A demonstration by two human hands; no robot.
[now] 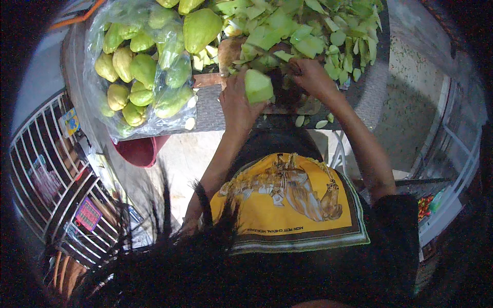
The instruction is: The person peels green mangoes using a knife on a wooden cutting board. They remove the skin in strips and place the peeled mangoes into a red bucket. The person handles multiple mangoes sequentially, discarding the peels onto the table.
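Note:
My left hand (238,98) holds a pale green piece of peeled chayote (258,86) over the near edge of the table. To its right, my right hand (308,75) has its fingers bent in beside a thin green slice (283,56); whether the fingers grip that slice or something else is unclear. Under and between the hands lies a wooden board (230,54), mostly covered. Beyond them spreads a large heap of cut chayote pieces (275,29). Whole chayotes (143,71) fill a clear plastic bag (92,82) at the left.
A large whole chayote (202,30) lies beside the bag. Loose slices (321,124) sit along the front edge of the grey woven-textured table (212,109). A red bucket (140,150) stands below at the left, near a white wire rack (46,154). A yellow printed cloth (285,196) covers my lap.

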